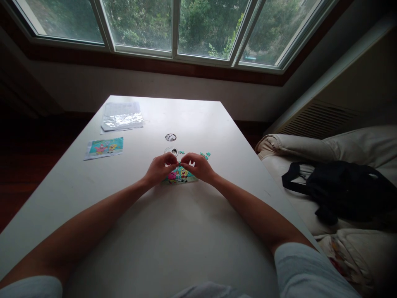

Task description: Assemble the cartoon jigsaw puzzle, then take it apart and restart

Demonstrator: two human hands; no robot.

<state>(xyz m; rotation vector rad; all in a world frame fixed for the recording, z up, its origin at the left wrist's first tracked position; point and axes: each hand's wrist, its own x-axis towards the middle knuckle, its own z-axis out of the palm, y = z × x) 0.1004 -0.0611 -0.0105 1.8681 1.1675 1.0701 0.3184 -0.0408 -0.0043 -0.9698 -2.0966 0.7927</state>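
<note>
Puzzle of small, brightly coloured cartoon pieces (182,176), flat on the white, smooth-topped desk (186,231) in the head view; long axis running left to right, across the line of sight; placed on the near side of both hands' fingertips, low between left hand (161,169) and right hand (200,166). At the far edge, about equally near to either hand; partly covered there by fingers from both sides.

Left hand: curled inward, thumb and forefinger drawn close together over the far left part; right hand: bent in likewise, as a near mirror, with tips almost meeting those of the left. Perhaps pinching a little green piece between them; too small to tell for sure, or to say in which hand.

Loose green jigsaw pieces (206,155) just beyond the right hand, clearly nearer to it than to the left; one more green piece (181,152) beyond the gap between the hands; beside it, a clear round item with a dark centre (172,152); farther off, a round black-and-white disc (170,137).

To the left, well apart, a printed cartoon sheet (105,147); behind it, a clear, shiny plastic sleeve (122,120) over white paper; off to the right, a black fabric bag (350,190) on a cream padded seat (279,145).
</note>
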